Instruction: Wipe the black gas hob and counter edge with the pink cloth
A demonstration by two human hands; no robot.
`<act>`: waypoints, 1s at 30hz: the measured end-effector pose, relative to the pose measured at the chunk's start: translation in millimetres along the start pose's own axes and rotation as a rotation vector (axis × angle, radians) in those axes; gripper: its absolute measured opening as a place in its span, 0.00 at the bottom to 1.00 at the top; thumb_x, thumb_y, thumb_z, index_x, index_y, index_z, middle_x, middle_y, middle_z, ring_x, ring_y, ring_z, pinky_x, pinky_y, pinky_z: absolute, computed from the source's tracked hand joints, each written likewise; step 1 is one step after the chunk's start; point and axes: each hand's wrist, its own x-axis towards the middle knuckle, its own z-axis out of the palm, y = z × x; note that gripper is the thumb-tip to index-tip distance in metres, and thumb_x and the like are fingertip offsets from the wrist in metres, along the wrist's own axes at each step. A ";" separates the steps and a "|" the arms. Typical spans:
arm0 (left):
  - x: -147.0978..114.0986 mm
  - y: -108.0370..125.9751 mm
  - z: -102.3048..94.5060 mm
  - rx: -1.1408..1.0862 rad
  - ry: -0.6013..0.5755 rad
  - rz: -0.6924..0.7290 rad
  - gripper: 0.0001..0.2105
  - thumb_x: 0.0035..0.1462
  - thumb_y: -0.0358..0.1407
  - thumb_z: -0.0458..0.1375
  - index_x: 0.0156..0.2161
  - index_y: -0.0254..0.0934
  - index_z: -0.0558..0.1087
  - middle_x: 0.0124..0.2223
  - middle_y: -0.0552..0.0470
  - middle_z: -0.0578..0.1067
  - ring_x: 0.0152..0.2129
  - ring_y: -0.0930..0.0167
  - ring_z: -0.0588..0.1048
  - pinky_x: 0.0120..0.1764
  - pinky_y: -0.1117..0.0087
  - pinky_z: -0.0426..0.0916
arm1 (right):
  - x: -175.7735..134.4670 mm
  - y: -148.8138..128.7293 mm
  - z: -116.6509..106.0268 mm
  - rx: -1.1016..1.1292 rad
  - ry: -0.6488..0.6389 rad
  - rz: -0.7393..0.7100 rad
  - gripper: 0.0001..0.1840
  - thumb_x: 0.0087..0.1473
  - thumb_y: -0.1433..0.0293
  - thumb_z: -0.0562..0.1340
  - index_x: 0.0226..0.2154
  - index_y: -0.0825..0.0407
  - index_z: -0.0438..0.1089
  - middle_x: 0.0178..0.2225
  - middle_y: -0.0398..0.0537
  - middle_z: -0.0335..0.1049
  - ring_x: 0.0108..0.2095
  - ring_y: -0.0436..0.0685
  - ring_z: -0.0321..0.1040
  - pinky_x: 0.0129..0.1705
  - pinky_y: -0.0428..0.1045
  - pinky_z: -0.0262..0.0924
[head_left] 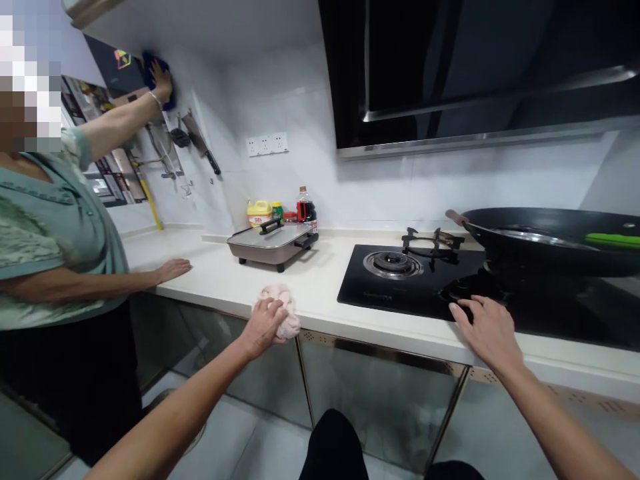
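Bunched under my left hand (265, 325) is a pale pink cloth (280, 297), at the front edge of the white countertop (215, 277). The fingers curl over the cloth and grip it. My right hand (487, 330) hovers at or rests on the front edge of the black gas stove (400, 297), fingers loosely spread, holding nothing. Beyond that hand a round burner (393, 264) shows, with a pan support (433, 243) lifted off and standing behind it. Behind the cloth sits a lidded electric pan (270, 247).
A large wok (540, 233) with a green-handled tool (613, 240) occupies the stove's right. Overhead hangs a black range hood (475, 73). Bottles (306, 208) stand by the wall. At left, another person (55, 233) presses a blue cloth (170, 100) high up, near a hanging cleaver (200, 140).
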 end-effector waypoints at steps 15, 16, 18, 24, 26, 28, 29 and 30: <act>129.3 363.0 57.7 0.042 0.532 0.328 0.21 0.64 0.47 0.58 0.61 0.58 0.72 0.64 0.46 0.73 0.54 0.50 0.72 0.52 0.42 0.61 | 4.5 1.9 -11.0 0.001 -0.069 0.148 0.41 0.68 0.46 0.40 0.46 0.53 0.79 0.55 0.62 0.73 0.57 0.72 0.67 0.61 0.66 0.60; 133.4 375.6 57.9 0.051 0.553 0.312 0.20 0.65 0.46 0.57 0.61 0.56 0.73 0.64 0.45 0.73 0.54 0.50 0.72 0.52 0.41 0.60 | 5.1 5.1 -10.9 -0.006 -0.083 0.165 0.41 0.68 0.46 0.39 0.45 0.53 0.79 0.54 0.62 0.73 0.56 0.72 0.68 0.60 0.66 0.61; 136.8 386.3 55.5 0.060 0.555 0.323 0.19 0.66 0.44 0.55 0.61 0.52 0.74 0.65 0.45 0.72 0.55 0.51 0.72 0.53 0.43 0.60 | 5.4 11.0 -10.5 -0.028 -0.108 0.181 0.42 0.68 0.47 0.38 0.44 0.54 0.80 0.53 0.63 0.74 0.55 0.73 0.69 0.57 0.66 0.64; 120.8 329.9 38.3 0.046 0.432 0.501 0.22 0.65 0.48 0.57 0.62 0.52 0.72 0.70 0.45 0.65 0.52 0.56 0.72 0.47 0.53 0.63 | 3.7 21.6 -5.4 -0.091 -0.112 0.059 0.40 0.67 0.48 0.40 0.42 0.51 0.81 0.53 0.63 0.75 0.54 0.74 0.70 0.55 0.68 0.65; 110.0 294.3 37.7 0.039 0.439 0.513 0.22 0.65 0.51 0.56 0.61 0.51 0.72 0.70 0.45 0.65 0.54 0.54 0.70 0.47 0.53 0.63 | 5.0 23.8 -4.5 -0.078 -0.144 0.071 0.39 0.67 0.47 0.41 0.40 0.50 0.81 0.51 0.62 0.76 0.52 0.74 0.71 0.53 0.67 0.66; 96.3 251.9 42.0 0.025 0.447 0.524 0.23 0.65 0.53 0.55 0.60 0.49 0.73 0.69 0.44 0.66 0.55 0.54 0.69 0.49 0.52 0.63 | 6.5 25.0 -4.3 -0.061 -0.175 0.095 0.38 0.66 0.46 0.42 0.38 0.49 0.81 0.50 0.60 0.76 0.50 0.74 0.72 0.50 0.66 0.67; 88.3 228.0 45.5 0.015 0.444 0.526 0.24 0.65 0.54 0.56 0.60 0.48 0.73 0.68 0.44 0.68 0.55 0.54 0.68 0.51 0.52 0.62 | 6.8 25.1 -4.2 -0.058 -0.188 0.102 0.38 0.66 0.46 0.42 0.39 0.48 0.81 0.49 0.59 0.76 0.50 0.74 0.72 0.50 0.66 0.67; 79.5 202.7 49.4 0.012 0.421 0.518 0.24 0.63 0.55 0.57 0.59 0.47 0.73 0.67 0.43 0.69 0.56 0.54 0.68 0.52 0.52 0.62 | 6.8 24.9 -3.9 -0.059 -0.196 0.100 0.38 0.66 0.45 0.42 0.40 0.47 0.81 0.50 0.58 0.76 0.50 0.74 0.72 0.50 0.67 0.67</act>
